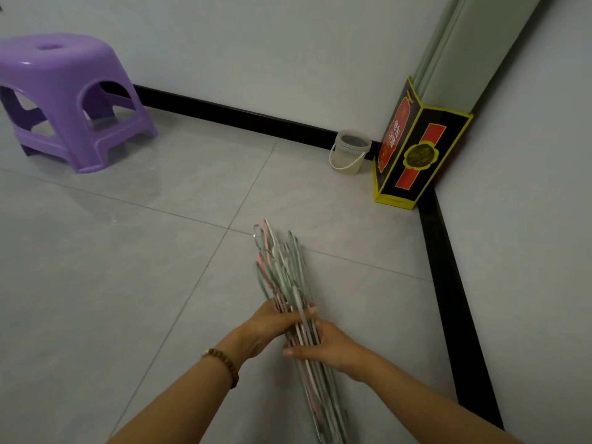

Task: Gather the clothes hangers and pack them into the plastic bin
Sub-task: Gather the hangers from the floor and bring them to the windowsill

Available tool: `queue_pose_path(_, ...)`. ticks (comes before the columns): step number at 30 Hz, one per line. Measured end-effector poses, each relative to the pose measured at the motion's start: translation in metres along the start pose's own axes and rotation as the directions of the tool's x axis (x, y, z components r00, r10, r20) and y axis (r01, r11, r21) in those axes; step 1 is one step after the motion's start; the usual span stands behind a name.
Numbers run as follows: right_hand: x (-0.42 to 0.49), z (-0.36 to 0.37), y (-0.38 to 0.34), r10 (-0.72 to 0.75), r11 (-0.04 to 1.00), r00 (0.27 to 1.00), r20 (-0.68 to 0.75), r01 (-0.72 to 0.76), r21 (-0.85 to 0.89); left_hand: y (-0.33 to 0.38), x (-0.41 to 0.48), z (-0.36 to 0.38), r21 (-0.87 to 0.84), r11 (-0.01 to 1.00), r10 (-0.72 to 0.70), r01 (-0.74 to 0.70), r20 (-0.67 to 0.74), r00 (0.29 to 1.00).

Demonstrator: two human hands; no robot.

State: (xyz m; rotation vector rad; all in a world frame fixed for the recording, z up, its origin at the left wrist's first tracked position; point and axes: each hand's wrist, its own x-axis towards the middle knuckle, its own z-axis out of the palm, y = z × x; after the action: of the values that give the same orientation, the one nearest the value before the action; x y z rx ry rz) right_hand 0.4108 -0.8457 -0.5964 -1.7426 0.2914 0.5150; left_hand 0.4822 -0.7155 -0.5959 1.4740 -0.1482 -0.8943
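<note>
Your left hand (272, 325) and right hand (326, 347) both close around one bundle of hangers (282, 274) (green, pink and white), held above the tiled floor (128, 267) with its upper end fanning toward the corner. A purple stool (64, 94), small clear bucket (350, 152) and black-and-yellow box (413, 152) stand by the walls.

A single head-worn wide-angle view looks forward and steeply down onto a grey tiled floor (160, 283), toward a room corner at about one o'clock. Both forearms enter from the bottom edge, close under the lens. A purple stool (67, 97) sits far off at ten o'clock; a black and yellow box (416, 149) stands in the corner. Lines bow near the edges.
</note>
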Motion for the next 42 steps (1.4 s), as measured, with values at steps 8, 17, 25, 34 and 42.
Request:
queue_pose_path(8, 0.001, -0.002, 0.001, -0.13, 0.982, 0.989, -0.068, 0.138, 0.128, 0.011, 0.006, 0.005, -0.099, 0.995, 0.018, -0.029, -0.11, 0.994)
queue_pose_path(17, -0.008, -0.017, 0.005, -0.036, 0.982, 0.996, -0.086, 0.051, 0.179, 0.016, 0.007, 0.001, -0.182, 0.983, 0.016, -0.009, 0.036, 0.999)
queue_pose_path(25, -0.007, -0.025, 0.007, 0.067, 0.915, 0.937, -0.344, 0.08, 0.397, 0.012, 0.002, -0.005, -0.315, 0.949, -0.028, 0.035, 0.025, 0.999)
queue_pose_path(34, 0.008, -0.021, -0.02, -0.112, 0.915, 0.944, -0.312, 0.22, 0.339, 0.01, 0.005, -0.008, -0.367, 0.926, -0.07, 0.092, 0.071, 0.995)
queue_pose_path(42, 0.02, -0.007, -0.023, -0.082, 0.941, 0.964, -0.251, 0.158, 0.299, 0.01, -0.003, -0.012, -0.371, 0.925, -0.034, 0.079, 0.126, 0.991)
